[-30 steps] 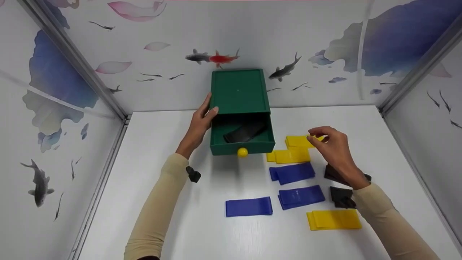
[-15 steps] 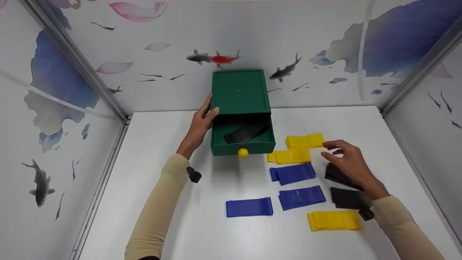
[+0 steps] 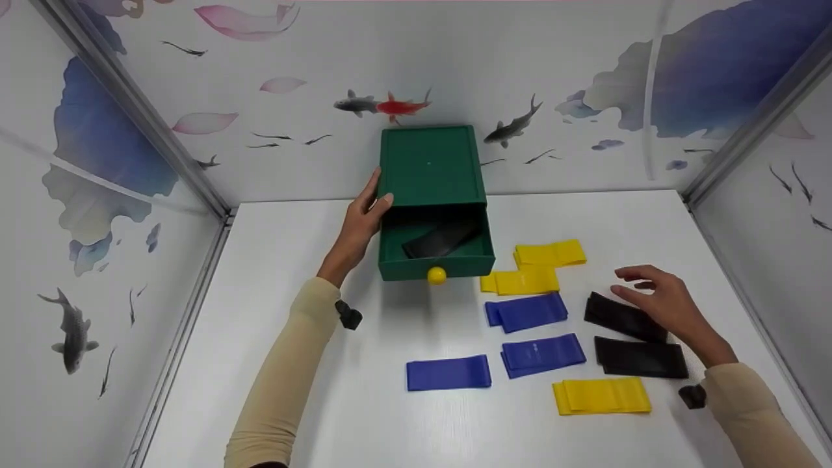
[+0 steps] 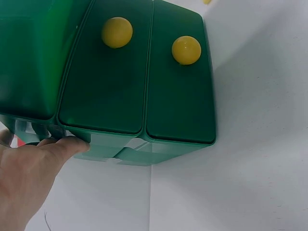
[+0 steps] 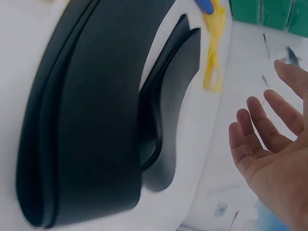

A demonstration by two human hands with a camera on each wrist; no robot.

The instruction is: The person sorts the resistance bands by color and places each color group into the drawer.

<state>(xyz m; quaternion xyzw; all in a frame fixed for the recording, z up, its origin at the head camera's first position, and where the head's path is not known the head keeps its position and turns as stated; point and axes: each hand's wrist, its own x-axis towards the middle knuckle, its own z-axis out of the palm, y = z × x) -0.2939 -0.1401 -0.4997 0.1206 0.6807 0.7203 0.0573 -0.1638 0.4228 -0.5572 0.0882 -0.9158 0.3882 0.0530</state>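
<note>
A green drawer cabinet (image 3: pixel 430 162) stands against the back wall with its top drawer (image 3: pixel 406 269) pulled out. Inside that drawer lies a folded black elastic band (image 3: pixel 439 241). My left hand (image 3: pixel 359 223) rests along the cabinet's left side, thumb by the front edge; the left wrist view shows the fingers partly hidden. Two closed drawers (image 4: pixel 180 101) sit below. My right hand (image 3: pixel 662 300), fingers loosely bent and holding nothing, hovers over the upper folded black band (image 3: pixel 617 316). The lower folded black band (image 3: pixel 640 358) lies just in front of it on the table.
Folded yellow bands (image 3: pixel 552 253) lie right of the cabinet, and another yellow band (image 3: pixel 604 396) is near the front right. Folded blue bands (image 3: pixel 530 313) sit between them, with one blue band (image 3: pixel 448 374) farther left. White patterned walls (image 3: pixel 552 52) enclose the white table (image 3: pixel 312 416).
My right hand has moved right and toward me, from above the yellow bands to above the black ones. The left hand, cabinet and drawer look the same.
</note>
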